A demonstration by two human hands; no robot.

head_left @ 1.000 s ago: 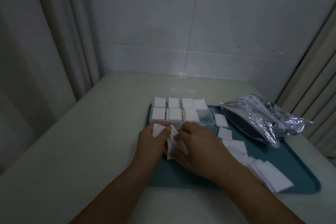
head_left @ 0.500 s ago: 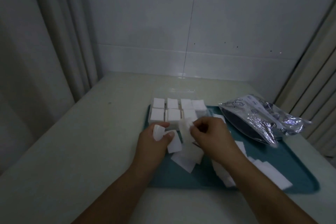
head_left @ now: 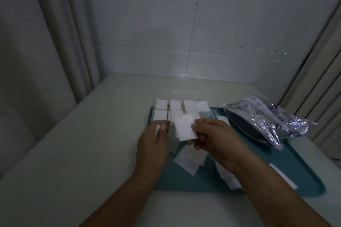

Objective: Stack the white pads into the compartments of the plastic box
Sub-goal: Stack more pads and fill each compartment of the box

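Here our right hand (head_left: 212, 136) pinches a square white pad (head_left: 185, 127) just short of the clear plastic compartment box (head_left: 181, 108) beyond; our left hand (head_left: 154, 142) grips other pads.

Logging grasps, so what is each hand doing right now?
Left hand: grips a small stack of white pads.
Right hand: pinches a single white pad above the plastic box.

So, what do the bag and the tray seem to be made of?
Bag: probably metallised plastic foil, glossy; it is crinkled, with bright silver glints. Tray: likely moulded plastic, smooth teal, rounded raised rim; the dim light leaves it uncertain.
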